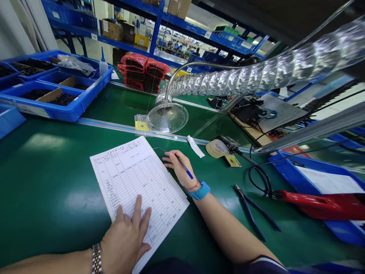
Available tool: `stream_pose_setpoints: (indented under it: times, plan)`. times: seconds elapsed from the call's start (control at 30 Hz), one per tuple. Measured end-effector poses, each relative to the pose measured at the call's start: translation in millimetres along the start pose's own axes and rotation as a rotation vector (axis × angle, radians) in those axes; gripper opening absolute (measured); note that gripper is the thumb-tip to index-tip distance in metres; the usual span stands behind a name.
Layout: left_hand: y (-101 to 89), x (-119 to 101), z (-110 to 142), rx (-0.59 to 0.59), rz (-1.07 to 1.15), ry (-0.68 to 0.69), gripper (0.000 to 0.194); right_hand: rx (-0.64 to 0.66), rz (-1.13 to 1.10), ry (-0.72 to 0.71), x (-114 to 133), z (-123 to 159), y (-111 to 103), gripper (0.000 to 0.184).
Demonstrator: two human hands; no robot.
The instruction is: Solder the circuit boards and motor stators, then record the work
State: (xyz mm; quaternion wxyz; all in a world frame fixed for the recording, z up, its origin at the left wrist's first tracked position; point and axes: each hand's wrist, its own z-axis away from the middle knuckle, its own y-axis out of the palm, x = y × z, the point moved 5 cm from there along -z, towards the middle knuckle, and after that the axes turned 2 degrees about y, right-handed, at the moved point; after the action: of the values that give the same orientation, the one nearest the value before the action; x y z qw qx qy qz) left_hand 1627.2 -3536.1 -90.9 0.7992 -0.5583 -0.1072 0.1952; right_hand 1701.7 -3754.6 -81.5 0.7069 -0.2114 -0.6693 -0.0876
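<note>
A printed paper form [162, 205] with a ruled table lies at an angle on the green mat. Resting on its lower left part is my left hand [124, 236], fingers spread over the rows and holding nothing. A pen [184, 167] with a blue end sits in my right hand [181, 169], just off the form's right edge. That hand's fingers point toward the back of the table, and the pen's front end is hidden among them. A teal strap circles my right wrist, a metal watch band my left.
Blue divided trays [71, 108] with dark parts stand at left. A clear fume hood [167, 118] on a foil duct [228, 78] hangs behind the form. At right lie cutting pliers [248, 207], a tape roll [217, 147], a white tube [195, 146] and a red-handled tool [322, 203].
</note>
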Motion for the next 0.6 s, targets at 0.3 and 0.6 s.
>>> stream_pose_setpoints:
  times: [0.3, 0.6]
  plan:
    - [1.6, 2, -2, -0.086, -0.095, 0.009, 0.070, -0.014, 0.177, -0.185, 6, 16, 13, 0.008]
    - [-12.0, 2, 2, -0.100, -0.131, 0.024, 0.065, -0.052, 0.235, -0.241, 28, 31, -10, 0.028]
